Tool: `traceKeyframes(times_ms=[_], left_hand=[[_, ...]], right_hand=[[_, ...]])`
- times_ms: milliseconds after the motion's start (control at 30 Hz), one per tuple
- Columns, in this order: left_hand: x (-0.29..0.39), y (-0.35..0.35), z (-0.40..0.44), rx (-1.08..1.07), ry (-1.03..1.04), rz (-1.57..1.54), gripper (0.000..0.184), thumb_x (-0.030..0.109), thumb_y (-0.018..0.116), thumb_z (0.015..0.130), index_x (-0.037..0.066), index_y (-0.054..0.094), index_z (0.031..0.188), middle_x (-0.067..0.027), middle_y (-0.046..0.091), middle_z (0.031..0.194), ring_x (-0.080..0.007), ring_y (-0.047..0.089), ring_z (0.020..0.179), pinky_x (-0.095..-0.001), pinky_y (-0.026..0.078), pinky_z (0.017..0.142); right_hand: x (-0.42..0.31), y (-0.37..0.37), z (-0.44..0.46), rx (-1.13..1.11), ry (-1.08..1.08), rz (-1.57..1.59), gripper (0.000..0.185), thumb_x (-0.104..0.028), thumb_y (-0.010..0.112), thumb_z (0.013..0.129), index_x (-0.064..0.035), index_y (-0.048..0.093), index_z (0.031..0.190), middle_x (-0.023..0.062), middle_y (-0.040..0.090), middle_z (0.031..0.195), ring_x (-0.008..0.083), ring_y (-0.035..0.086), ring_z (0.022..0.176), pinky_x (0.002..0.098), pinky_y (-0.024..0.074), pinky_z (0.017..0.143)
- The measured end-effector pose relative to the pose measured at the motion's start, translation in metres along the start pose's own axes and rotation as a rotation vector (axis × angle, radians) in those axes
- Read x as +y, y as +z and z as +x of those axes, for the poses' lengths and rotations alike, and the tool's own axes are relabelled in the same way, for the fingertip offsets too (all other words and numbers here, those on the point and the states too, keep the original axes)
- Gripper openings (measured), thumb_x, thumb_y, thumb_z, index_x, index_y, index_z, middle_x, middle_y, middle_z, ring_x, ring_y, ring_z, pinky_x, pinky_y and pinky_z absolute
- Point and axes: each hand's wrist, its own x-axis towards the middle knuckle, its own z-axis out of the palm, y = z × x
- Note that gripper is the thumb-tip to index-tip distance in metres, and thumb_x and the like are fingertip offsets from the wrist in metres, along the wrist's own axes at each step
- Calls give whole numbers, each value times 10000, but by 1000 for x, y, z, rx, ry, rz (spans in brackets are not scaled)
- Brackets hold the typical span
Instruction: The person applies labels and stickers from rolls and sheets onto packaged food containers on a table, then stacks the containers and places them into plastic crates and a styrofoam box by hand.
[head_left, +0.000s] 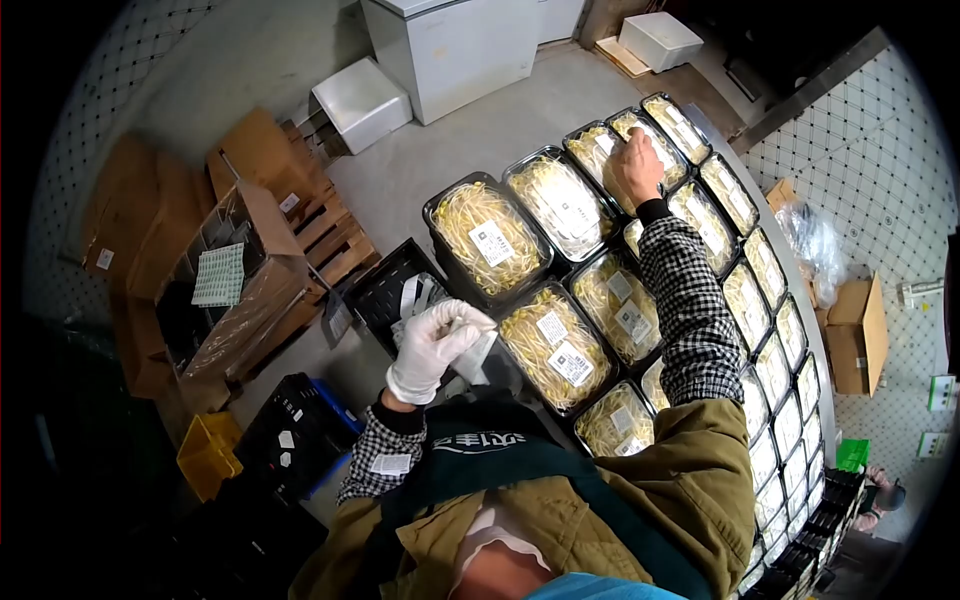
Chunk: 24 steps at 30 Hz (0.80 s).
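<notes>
Black plastic is framing the bean sprout tray [663, 150] under the person's bare right hand [637, 170], in the far part of the packed rows on the table [712, 132]. Pale yellow and white sprouts are showing through its clear top, and the right fingertips are resting on it; I cannot tell whether that grip is closing on anything. The white-gloved left hand [435, 350] is hovering beside a nearer sprout tray [575, 335], its fingertips coming together; whether they are pinching something is unclear. That nearer tray is bearing two white printed labels [569, 365], slightly tilted.

The trays are standing edge to edge, and the table's grey edge is curving past them on the right. Beyond, on a grey floor [490, 115], a white chest freezer [450, 60] is standing beside a white box [362, 105]. Cardboard cartons [150, 215] are crowding a wooden pallet [335, 235] on the left, and a yellow crate [208, 455] is sitting lower down.
</notes>
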Motion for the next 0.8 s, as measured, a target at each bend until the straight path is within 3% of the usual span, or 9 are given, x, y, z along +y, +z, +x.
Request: traceKeyframes(times_ms=[67, 100, 133, 200, 267, 367, 467, 567, 800], left_hand=[[-5, 7, 6, 44, 3, -9, 138, 72, 582, 904, -42, 615, 975, -79, 660, 822, -126, 624, 582, -237, 537, 448], [-5, 11, 8, 97, -30, 9, 148, 96, 597, 902, -35, 616, 967, -80, 665, 838, -116, 629, 626, -225, 543, 519], [-12, 13, 11, 158, -8, 1, 141, 110, 605, 902, -27, 619, 932, -57, 655, 815, -93, 597, 618, -208, 510, 525], [-40, 7, 23, 290, 138, 176, 190, 163, 637, 895, -3, 613, 807, 17, 588, 704, -35, 468, 602, -188, 394, 518], [-45, 0, 30, 257, 180, 340, 222, 195, 659, 883, 6, 614, 775, 43, 526, 619, -27, 396, 542, -200, 337, 464], [-24, 7, 22, 108, -158, 114, 183, 188, 651, 888, 22, 642, 811, 25, 556, 615, -30, 437, 443, -201, 355, 380], [-18, -9, 11, -27, -271, 34, 156, 149, 650, 878, -6, 662, 883, -27, 633, 672, -63, 552, 469, -212, 434, 342], [-7, -16, -6, -133, -221, 36, 145, 89, 664, 855, -36, 674, 927, -46, 671, 784, -74, 618, 631, -192, 526, 560], [7, -12, -16, 21, -95, -75, 196, 27, 593, 893, -24, 627, 1080, -43, 671, 905, -62, 612, 764, -186, 495, 685]], right_hand=[[-24, -27, -14, -183, -42, 203, 198, -235, 554, 871, -45, 555, 928, 156, 628, 900, 289, 635, 783, 422, 482, 622], [-47, -50, -26, -274, -65, 304, 213, -250, 549, 891, -46, 561, 952, 148, 633, 926, 264, 635, 775, 386, 495, 621], [-82, -79, -53, -624, 125, 670, 266, -280, 523, 931, -59, 587, 1066, 115, 647, 971, 207, 629, 800, 353, 518, 663], [-124, -131, -102, -1223, -91, 1240, 408, -374, 514, 942, -45, 572, 1175, 106, 652, 1018, 171, 618, 875, 333, 499, 819], [-155, -178, -132, -1356, 22, 1149, 346, -318, 594, 911, -2, 614, 1051, 148, 648, 1011, 183, 620, 930, 335, 482, 884], [-133, -156, -141, -1115, 114, 1223, 227, -250, 563, 929, -44, 653, 962, 87, 654, 852, 146, 615, 822, 305, 504, 752], [-96, -108, -87, -691, 13, 530, 267, -253, 499, 944, -42, 662, 954, 70, 656, 719, 116, 557, 513, 235, 448, 444], [-81, -46, -63, -255, -84, 281, 341, -348, 548, 900, -32, 642, 814, 125, 640, 675, 250, 586, 526, 356, 434, 494], [-114, -40, -60, -312, -191, -229, 283, -317, 519, 878, -40, 548, 827, 136, 641, 690, 305, 639, 633, 522, 434, 689]])
